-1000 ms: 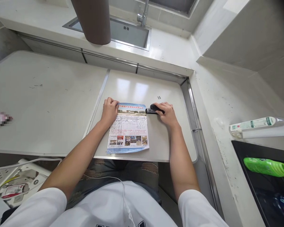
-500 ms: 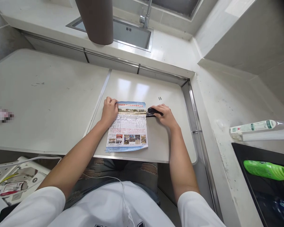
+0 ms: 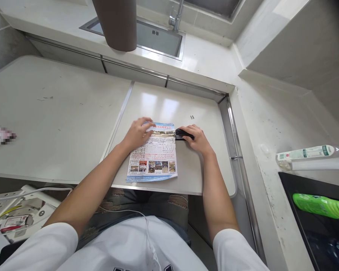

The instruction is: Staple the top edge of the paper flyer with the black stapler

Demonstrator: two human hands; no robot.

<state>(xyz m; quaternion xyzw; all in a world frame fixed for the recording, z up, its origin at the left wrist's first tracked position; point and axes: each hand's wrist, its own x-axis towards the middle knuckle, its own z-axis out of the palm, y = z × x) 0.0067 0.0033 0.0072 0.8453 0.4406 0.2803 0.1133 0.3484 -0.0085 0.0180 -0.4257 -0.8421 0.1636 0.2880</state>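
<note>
A printed paper sheet (image 3: 155,154) with photos and red and blue print lies on the white table (image 3: 158,103). My left hand (image 3: 138,133) is over its upper left part, fingers apart, with nothing held. At the sheet's upper right edge, my right hand (image 3: 197,138) is wrapped round a black stapler (image 3: 183,133). The stapler's front end meets the paper's edge; whether the paper is between its jaws cannot be made out. Two small metallic strips (image 3: 192,117) lie beyond the stapler.
Past the table are a sink (image 3: 158,39) and a dark brown cylinder (image 3: 118,26). On the right counter lie a green bottle (image 3: 319,205) and a clear package (image 3: 307,153). A white rack (image 3: 31,210) with cables stands at lower left.
My left hand has let go of the sheet's left edge, moved right over the paper and spread its fingers. My right hand still holds the stapler at the right edge.
</note>
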